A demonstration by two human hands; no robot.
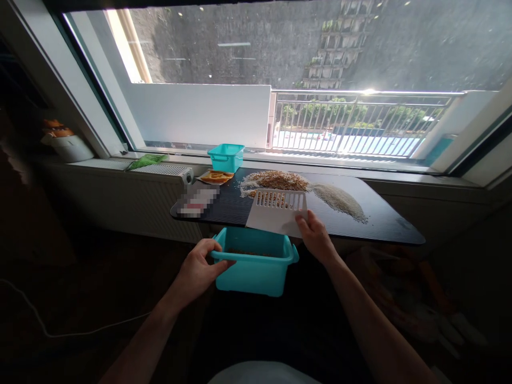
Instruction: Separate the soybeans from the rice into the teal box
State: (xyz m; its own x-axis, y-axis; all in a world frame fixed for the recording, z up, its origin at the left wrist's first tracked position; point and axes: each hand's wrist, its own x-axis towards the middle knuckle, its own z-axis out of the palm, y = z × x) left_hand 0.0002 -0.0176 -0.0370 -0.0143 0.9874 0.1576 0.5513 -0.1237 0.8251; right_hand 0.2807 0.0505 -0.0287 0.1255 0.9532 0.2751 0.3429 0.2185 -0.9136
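Observation:
My left hand grips the left rim of a turquoise plastic bin, held just below the table's front edge. Something brownish covers part of the bin's inside, too dark to make out. My right hand pinches the right side of a white slotted scoop, thumb on top. This scoop is tilted over the table edge, above the bin's back rim. Grains show through its slots. Behind it lies a heap of orange-brown kernels mixed with white grains. A pile of white rice-like grains spreads to the right.
The dark table stands against the window. Another turquoise bin sits at its back left, near an orange packet and a blurred-out packet. A radiator with a green cloth is at left. A white cable crosses the floor.

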